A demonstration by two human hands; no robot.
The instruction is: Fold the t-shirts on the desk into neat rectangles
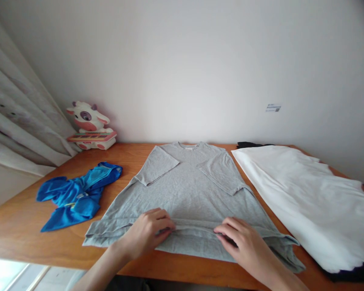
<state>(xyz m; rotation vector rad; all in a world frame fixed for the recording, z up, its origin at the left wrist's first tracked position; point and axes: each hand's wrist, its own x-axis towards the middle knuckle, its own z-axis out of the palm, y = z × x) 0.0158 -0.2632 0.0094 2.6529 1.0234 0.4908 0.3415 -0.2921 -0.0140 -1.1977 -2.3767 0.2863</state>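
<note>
A grey T-shirt lies spread on the wooden table, its collar toward the wall and its hem toward me. Both sleeves are turned in over the body. My left hand pinches the upper layer near the hem, left of the middle. On the other side of the middle, my right hand has its fingers closed on the same edge. Between the two hands the cloth forms a raised crosswise ridge, with the lower layer showing below it. The fingertips are partly hidden in the fabric.
On the left of the wooden table lies a crumpled blue garment. A cow-shaped toy keyboard stands behind it by the curtain. White cloth covers the right side, with black fabric under it. A wall rises behind.
</note>
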